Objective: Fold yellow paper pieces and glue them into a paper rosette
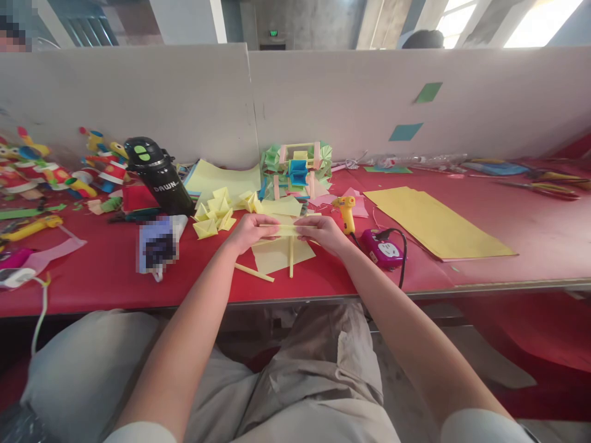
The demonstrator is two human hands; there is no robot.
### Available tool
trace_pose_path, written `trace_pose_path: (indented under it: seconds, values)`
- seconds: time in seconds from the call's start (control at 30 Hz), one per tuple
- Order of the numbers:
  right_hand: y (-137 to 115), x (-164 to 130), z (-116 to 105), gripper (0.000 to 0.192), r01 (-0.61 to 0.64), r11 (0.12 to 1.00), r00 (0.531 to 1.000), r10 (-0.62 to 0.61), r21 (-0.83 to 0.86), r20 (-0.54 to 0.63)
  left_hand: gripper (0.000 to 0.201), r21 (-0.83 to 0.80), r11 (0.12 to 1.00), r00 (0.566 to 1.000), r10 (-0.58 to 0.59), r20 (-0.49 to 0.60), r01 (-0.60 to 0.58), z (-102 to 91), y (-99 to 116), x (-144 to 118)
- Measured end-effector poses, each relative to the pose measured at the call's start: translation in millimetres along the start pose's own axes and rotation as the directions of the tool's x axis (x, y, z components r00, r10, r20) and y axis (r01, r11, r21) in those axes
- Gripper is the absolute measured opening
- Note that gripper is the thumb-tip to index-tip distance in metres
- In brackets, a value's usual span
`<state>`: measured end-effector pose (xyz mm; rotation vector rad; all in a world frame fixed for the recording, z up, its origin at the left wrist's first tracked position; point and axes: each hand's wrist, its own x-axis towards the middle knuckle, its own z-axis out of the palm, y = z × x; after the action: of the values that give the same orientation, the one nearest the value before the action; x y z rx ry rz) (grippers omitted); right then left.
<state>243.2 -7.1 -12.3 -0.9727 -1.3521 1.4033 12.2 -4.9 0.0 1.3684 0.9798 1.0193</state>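
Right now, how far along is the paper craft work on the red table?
Done: a pile of folded yellow pieces and a colourful paper model by the divider. In hand: left hand and right hand pinch a yellow paper strip above a yellow sheet. Left: two rolled sticks lie loose, and the large yellow sheets look uncut.

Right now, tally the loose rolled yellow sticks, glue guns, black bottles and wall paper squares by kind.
Rolled yellow sticks: 2 on the red table
Yellow glue gun: 1
Black bottle: 1
Paper squares on the partition: 2
Total: 6
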Motion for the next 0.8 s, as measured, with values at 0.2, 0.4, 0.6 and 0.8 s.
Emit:
trace_pose_path:
  seconds: [0.2, 0.4, 0.6, 0.8]
  values:
    - [1.2, 1.2, 1.4, 0.043, 0.0, 1.0, 1.0, 0.0, 0.018, -0.009, 0.042, 0.117, 0.993, 1.0, 0.021, 0.011, -0.022, -0.6, -0.9, -0.3]
    - [1.8, 1.7, 0.5, 0.043, 0.048, 0.999, 0.999, -0.048, -0.017, -0.017, 0.041, 0.064, 0.996, 0.998, 0.059, 0.027, -0.061, 1.2, -2.0, 0.5]
    - [0.0, 0.5, 1.4, 0.042, 0.047, 0.998, 0.999, -0.048, -0.039, -0.016, 0.039, 0.128, 0.99, 0.998, 0.058, -0.029, -0.054, 4.1, -0.9, -0.2]
    - [-2.6, -1.5, 2.8, 0.045, -0.008, 1.0, 1.0, 0.008, 0.004, -0.014, 0.035, 0.268, 0.956, 0.988, 0.14, -0.067, -0.117, 3.5, -2.3, 0.6]
